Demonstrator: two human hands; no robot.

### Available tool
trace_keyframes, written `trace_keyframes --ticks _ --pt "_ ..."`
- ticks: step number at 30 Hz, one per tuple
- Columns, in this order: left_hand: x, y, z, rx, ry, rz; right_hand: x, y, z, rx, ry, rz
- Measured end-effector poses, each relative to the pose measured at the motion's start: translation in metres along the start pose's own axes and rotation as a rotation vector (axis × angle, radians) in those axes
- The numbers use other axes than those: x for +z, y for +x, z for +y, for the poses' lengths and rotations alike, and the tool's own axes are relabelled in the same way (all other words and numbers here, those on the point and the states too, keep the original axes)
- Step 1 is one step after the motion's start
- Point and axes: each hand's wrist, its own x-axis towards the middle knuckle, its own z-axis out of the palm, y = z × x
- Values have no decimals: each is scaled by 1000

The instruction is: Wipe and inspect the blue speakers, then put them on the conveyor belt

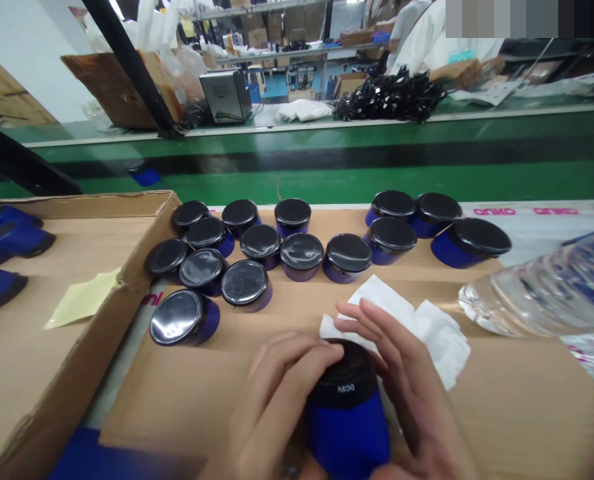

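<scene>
Left hand point(281, 400) and right hand point(409, 380) clasp a blue jar point(347, 433).

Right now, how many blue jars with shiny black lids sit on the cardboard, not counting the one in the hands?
15. Eleven blue black-lidded jars cluster on the left of the brown cardboard sheet, and four more sit on the right. None seem hidden.

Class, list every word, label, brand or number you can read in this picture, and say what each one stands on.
"anko": red, repeated along the white plastic sheet.
Pale upside-down characters on the black lid of the blue jar: too blurred to read.
Labels on the far shelf cartons: too small to read.
</scene>
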Motion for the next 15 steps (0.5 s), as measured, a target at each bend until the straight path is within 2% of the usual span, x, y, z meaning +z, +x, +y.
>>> trace_keyframes --ticks 2,5,11,15 --pt "-2 -3 0 -26 -19 -45 -5 2 -2 -112 -161 -40" --pt "-2 -5 -3 -39 -27 -50 -8 9 -1 -173 -175 -34" --pt "-1 -11 -6 -106 -178 -77 -11 18 9 190 152 105" --pt "-4 -12 -5 -131 -237 -68 -12 19 5 114 176 271"
